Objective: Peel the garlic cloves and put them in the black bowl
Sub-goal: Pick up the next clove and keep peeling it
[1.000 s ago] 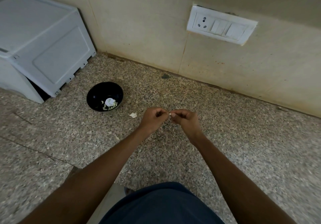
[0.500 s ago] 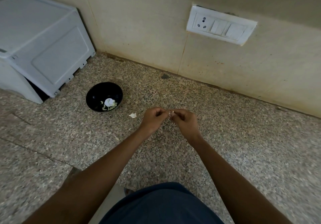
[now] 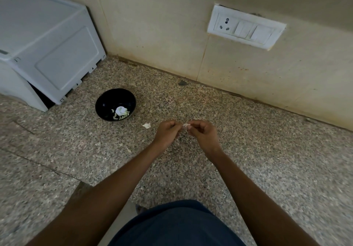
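Observation:
A small white garlic clove [image 3: 186, 125] is pinched between the fingertips of both hands above the speckled granite counter. My left hand [image 3: 167, 132] grips its left end and my right hand [image 3: 202, 133] its right end, fingers curled. The black bowl [image 3: 107, 100] stands to the left of my hands and holds several pale garlic pieces [image 3: 120, 112]. Another loose white garlic piece [image 3: 146, 125] lies on the counter between the bowl and my left hand.
A white appliance [image 3: 44, 41] fills the far left corner, close behind the bowl. A tiled wall with a white socket and switch plate [image 3: 245, 28] runs along the back. A scrap of skin [image 3: 129, 150] lies on the counter [image 3: 267, 150] near my left forearm.
Both hands stay together on the clove, with only small finger movements. The bowl and the loose piece have not moved.

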